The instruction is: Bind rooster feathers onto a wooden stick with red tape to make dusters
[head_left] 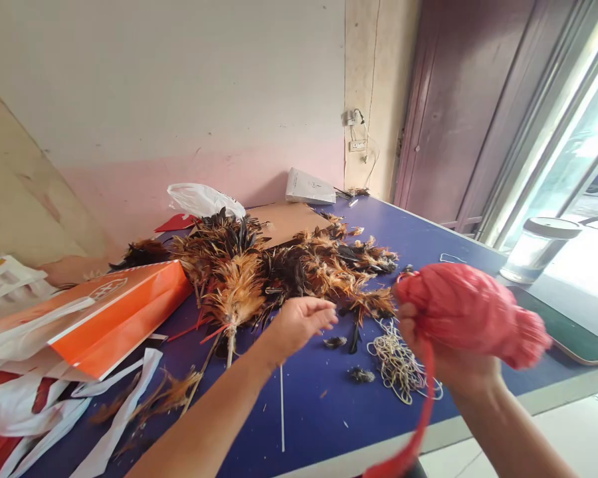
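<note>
Watching through the head camera, I see the right hand (443,362) grasping a plump, crinkled red bundle (471,312) of thin, plastic-looking material above the right part of the blue-topped desk (323,418). A flat red strip (425,411) hangs from the bundle down to the lower edge of my view. My left hand (294,328) is over the middle of the desk, well apart from the bundle, its fingers loosely bent and holding nothing that I can make out.

Just beside the right hand lies a tangled heap of thin, pale, stringy loops (396,365), partly hidden by it. Between the two hands I have a small, fluffy grey tuft (361,375) on the desk, and beyond them spread brown-and-black feather bunches (329,265). Near the left forearm a golden-brown feather bunch (236,289) sits on a pale stick.

Farther left rests an orange-and-white paper bag (124,315). Behind the feathers are a flat brown cardboard sheet (284,219) and a crumpled, translucent white plastic bag (199,198). On the far right stands a clear cylindrical container (535,252) with a grey lid.
</note>
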`<state>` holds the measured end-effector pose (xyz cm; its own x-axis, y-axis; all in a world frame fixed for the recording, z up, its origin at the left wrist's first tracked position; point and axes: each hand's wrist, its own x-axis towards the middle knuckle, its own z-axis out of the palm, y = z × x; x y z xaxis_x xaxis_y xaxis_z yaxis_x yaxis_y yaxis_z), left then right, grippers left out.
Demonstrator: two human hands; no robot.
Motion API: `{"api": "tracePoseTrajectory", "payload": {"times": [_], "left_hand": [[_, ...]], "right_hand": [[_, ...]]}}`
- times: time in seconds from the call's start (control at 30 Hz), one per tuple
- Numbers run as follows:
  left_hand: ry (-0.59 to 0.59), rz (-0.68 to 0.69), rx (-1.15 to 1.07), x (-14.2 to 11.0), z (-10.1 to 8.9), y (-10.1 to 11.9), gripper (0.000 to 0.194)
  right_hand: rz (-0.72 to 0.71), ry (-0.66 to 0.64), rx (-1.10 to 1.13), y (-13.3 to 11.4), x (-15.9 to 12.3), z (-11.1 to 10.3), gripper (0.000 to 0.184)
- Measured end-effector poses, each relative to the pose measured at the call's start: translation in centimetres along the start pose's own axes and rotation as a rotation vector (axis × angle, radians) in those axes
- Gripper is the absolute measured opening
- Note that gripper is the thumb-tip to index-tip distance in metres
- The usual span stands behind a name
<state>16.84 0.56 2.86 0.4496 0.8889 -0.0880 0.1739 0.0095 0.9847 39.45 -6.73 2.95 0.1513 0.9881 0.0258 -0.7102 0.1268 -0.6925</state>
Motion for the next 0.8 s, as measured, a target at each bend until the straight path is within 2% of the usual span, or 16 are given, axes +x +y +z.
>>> {"api": "tracePoseTrajectory", "payload": {"times": [0.07,0.13,0.23,0.3,0.37,0.43,0.5,0.6,0.67,0.73,0.8], "left_hand": [[-0.235,-0.120,-0.343,-2.3,2.7,1.2,0.037],[-0.396,-0.202,-0.574,-3.6,4.2,1.8,0.038],[-0.445,-0.316,-0.617,-3.8,3.7,1.9,0.030],[-0.378,-0.318,-0.476,-3.3,2.1,2.1,0.024],[-0.259,-0.222,-0.338,-2.5,0.4,2.6,0.024],[-0.188,-0.125,-0.291,-1.7,-1.0,3.4,0.024],[-0.121,-0.030,-0.279,-0.8,-2.2,4.7,0.022],[0.065,0.167,-0.171,-0.3,-4.0,7.3,0.019],[0.169,0.286,-0.006,-0.9,-5.2,9.3,0.018],[0.201,0.383,0.203,-2.4,-6.2,11.4,0.014],[0.214,0.383,0.409,-4.5,-7.2,13.3,0.015]], "right_hand": [[0.117,-0.055,0.151,1.3,0.9,1.4,0.043],[0.147,-0.128,0.215,2.5,1.5,2.2,0.042],[0.163,-0.191,0.241,3.8,1.7,2.3,0.040],[0.167,-0.224,0.230,4.3,1.6,1.9,0.049],[0.203,-0.280,0.201,4.7,1.4,1.5,0.062],[0.267,-0.362,0.152,5.1,1.1,1.1,0.071],[0.328,-0.464,0.085,5.3,0.5,0.8,0.070],[0.417,-0.638,-0.062,5.1,-1.1,0.5,0.071],[0.493,-0.710,-0.148,4.5,-2.1,0.6,0.071],[0.589,-0.788,-0.215,3.6,-2.6,0.9,0.067],[0.645,-0.881,-0.344,2.4,-2.6,1.4,0.067]]}}
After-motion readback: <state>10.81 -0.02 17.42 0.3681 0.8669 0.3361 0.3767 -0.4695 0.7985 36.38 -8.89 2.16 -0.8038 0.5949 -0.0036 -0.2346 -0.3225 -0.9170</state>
